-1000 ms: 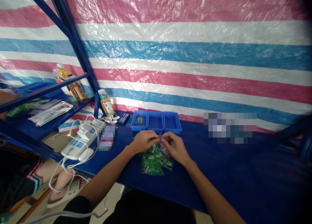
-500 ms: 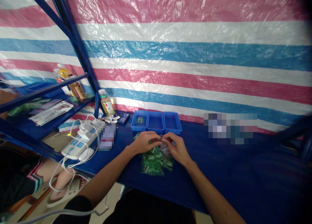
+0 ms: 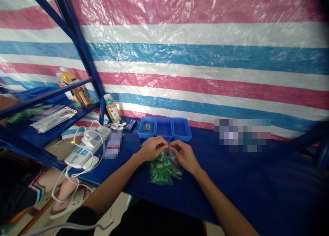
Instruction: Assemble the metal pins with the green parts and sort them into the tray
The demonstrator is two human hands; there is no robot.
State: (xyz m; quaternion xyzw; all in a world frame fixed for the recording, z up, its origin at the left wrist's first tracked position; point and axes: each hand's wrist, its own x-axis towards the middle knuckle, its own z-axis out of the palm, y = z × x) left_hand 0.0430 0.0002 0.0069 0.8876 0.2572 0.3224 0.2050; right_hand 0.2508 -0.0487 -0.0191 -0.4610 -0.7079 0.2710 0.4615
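Note:
My left hand (image 3: 154,148) and my right hand (image 3: 184,154) meet fingertip to fingertip above a pile of small green plastic bags (image 3: 161,172). Both are closed in a pinch, thumb against fingers. Something small and dark shows between the fingertips, too small to make out. Clear bags (image 3: 174,162) with pale contents lie partly under my right hand. Just beyond my hands, three joined blue bins (image 3: 164,136) stand in a row. A small packet (image 3: 147,126) lies in the left bin.
On the left are a white power strip (image 3: 81,153) with looped cables, a bottle (image 3: 112,108) and a small blue box (image 3: 130,125). A blue metal frame (image 3: 77,40) rises there. Behind it, a person's leg (image 3: 52,181) shows. A striped sheet (image 3: 205,58) backs the blue table (image 3: 246,181).
My fingertips have come closer together and shifted slightly up and left. The bags and bins look the same.

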